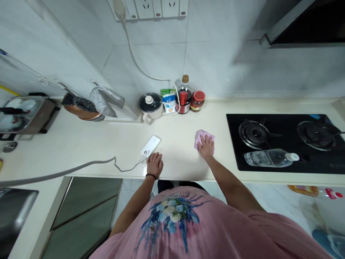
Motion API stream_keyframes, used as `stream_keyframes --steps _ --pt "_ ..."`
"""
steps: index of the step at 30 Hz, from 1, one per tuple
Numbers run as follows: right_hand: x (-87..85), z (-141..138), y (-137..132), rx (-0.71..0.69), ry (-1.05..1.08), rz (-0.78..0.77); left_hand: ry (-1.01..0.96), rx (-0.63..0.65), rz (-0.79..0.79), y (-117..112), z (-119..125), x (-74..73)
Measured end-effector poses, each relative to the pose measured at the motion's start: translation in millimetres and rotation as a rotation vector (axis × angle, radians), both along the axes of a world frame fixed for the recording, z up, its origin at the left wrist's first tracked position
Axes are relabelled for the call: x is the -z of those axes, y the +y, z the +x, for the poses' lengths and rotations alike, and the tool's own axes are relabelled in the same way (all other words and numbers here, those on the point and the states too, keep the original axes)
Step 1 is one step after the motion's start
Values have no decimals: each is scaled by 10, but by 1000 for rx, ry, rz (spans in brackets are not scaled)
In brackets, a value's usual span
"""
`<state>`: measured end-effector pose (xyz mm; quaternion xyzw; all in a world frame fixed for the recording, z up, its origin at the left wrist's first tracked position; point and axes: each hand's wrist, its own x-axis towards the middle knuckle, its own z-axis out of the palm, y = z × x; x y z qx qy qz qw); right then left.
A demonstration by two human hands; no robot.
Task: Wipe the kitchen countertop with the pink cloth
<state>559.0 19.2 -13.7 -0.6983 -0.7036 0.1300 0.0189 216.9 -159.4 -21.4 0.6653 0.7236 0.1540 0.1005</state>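
Note:
My right hand [206, 146] presses a crumpled pink cloth [198, 137] against the pale countertop [178, 154], its fingers over the fabric. Near the counter's front edge rests my left hand [154, 164], palm down with nothing seen in it. Just beyond its fingertips lies a white flat device [151, 144], which looks like a power bank or a phone. A thin cable runs from the device's near end off to the left, passing close by my left hand.
Against the wall stand a small lidded pot [151, 107], a blue-white packet [169, 103], a dark sauce bottle [184, 94] and a red-lidded jar [197, 101]. To the right is a black gas stove [234, 140] with a plastic bottle [268, 158] lying on it. A sink [16, 216] is at lower left.

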Motion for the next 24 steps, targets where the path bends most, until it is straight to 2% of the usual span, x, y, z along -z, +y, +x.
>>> stream_keyframes --steps 2,4,7,10,12,13,14,15,17,19,21,22,24 --pt "0 -30 -38 66 29 13 -1 1 4 -2 1 -3" --pt "18 -188 -232 2 76 40 -1 2 9 -1 -1 -8" --pt "50 -549 -709 -324 163 41 -6 8 8 3 -10 -14" --pt "60 -821 -1141 -636 233 -32 -17 9 -1 2 -26 -15" --pt "63 -828 -1291 -760 300 -87 -23 9 -7 1 -38 -12" --pt "68 -756 -1327 -758 351 -97 -26 7 -7 2 -44 -9" --pt "76 -628 -1345 -689 416 -84 -27 6 -5 4 -48 -4" --pt "85 -445 -1355 -550 490 -44 -29 6 -3 7 -52 2" --pt "97 69 -1381 -111 627 104 -33 9 3 13 -53 15" --pt "82 714 -1421 375 699 283 -34 16 12 14 -46 29" --pt "25 1381 -1435 728 684 428 -33 12 23 12 -32 37" --pt "-21 1687 -1414 825 669 479 -30 6 27 11 -23 39" --pt "-136 2187 -1291 868 635 560 -24 -1 29 9 -6 33"
